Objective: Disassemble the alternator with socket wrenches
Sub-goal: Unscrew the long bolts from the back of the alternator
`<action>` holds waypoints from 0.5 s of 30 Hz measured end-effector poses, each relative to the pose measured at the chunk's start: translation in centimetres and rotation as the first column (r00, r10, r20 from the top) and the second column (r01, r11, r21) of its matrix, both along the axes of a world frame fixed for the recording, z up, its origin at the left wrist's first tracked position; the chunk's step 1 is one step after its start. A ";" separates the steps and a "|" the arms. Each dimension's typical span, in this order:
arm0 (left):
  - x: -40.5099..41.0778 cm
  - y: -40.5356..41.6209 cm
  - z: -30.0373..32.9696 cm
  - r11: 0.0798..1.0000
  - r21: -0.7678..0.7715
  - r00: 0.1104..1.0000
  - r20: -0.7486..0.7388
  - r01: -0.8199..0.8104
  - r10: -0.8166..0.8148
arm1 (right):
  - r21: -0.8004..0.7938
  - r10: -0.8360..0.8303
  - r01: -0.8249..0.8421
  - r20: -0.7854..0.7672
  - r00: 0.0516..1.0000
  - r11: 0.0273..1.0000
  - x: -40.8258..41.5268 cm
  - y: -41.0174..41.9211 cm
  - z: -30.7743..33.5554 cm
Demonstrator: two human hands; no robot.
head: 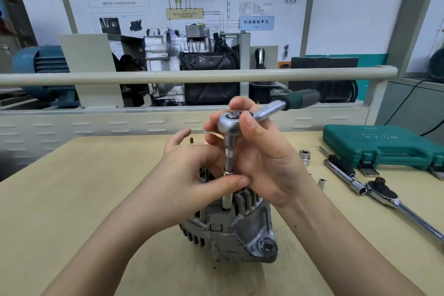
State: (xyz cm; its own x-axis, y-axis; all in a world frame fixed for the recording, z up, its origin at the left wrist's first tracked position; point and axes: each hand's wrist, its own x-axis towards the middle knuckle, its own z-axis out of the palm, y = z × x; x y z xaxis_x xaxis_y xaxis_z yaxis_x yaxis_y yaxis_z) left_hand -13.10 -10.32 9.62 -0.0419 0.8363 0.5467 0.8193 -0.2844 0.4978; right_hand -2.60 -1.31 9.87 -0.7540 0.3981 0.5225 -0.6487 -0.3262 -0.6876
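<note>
Fingers [236, 181] of the left hand [192, 175] are pinching the extension bar [228, 163] just above the alternator [230, 230], standing on the table [84, 187]; the right hand [262, 151] is cupping the ratchet wrench [240, 120] head. Judging by this, a top bolt is being loosened; next, swinging the handle calls for steady downward pressure.
</note>
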 end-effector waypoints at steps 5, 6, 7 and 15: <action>-0.7 -0.2 0.2 0.992 -0.082 0.995 0.022 0.095 -0.093 | 0.026 -0.028 0.026 0.085 0.996 0.999 -0.4 -0.3 0.0; -0.8 -0.2 0.2 0.990 -0.099 0.995 0.016 0.100 -0.099 | 0.031 -0.027 0.024 0.102 0.994 0.999 -0.5 -0.3 0.1; -0.9 -0.2 0.2 0.990 -0.101 0.995 0.012 0.095 -0.094 | 0.032 -0.022 0.019 0.111 0.994 0.999 -0.5 -0.3 0.1; -0.2 -0.3 0.1 0.996 0.022 0.986 -0.141 -0.090 0.093 | -0.019 -0.024 0.024 0.019 1.000 1.000 -0.3 -0.7 0.0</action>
